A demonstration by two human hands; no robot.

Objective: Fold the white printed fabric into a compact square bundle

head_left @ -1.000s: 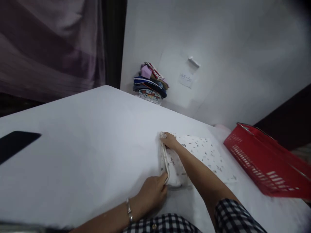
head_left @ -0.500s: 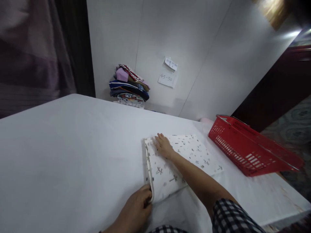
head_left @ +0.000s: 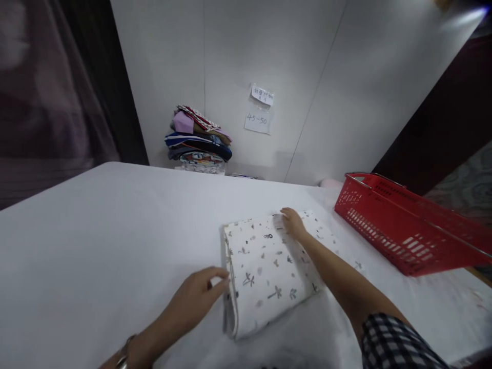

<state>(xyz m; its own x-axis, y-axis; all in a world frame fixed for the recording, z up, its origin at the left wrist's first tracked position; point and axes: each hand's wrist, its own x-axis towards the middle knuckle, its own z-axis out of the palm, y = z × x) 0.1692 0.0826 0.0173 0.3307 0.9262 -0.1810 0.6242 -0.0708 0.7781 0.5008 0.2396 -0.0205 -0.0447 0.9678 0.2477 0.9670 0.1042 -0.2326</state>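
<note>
A white cloth [head_left: 265, 271] with small grey and brown palm-like prints lies folded in layers on the white table. Its folded edge faces left, and the layers stand slightly apart at the near left corner. My right hand [head_left: 293, 224] rests palm down on the far part of the cloth, fingers stretched out. At the left folded edge is my left hand [head_left: 202, 292], thumb and fingers apart with a gap between them. Its fingertips are at the edge, perhaps just touching it; nothing is gripped in it.
A red plastic basket [head_left: 407, 225] with metal handles stands on the right of the white table [head_left: 115, 256]. Against the wall at the back is a stack of folded fabrics [head_left: 200, 141]. Two paper notes [head_left: 257, 122] are stuck to the wall. A dark curtain [head_left: 49, 92] hangs at left.
My right hand has slid right across the cloth. My left hand has let go of the near left corner and moved up along the folded edge. The view has shifted slightly.
</note>
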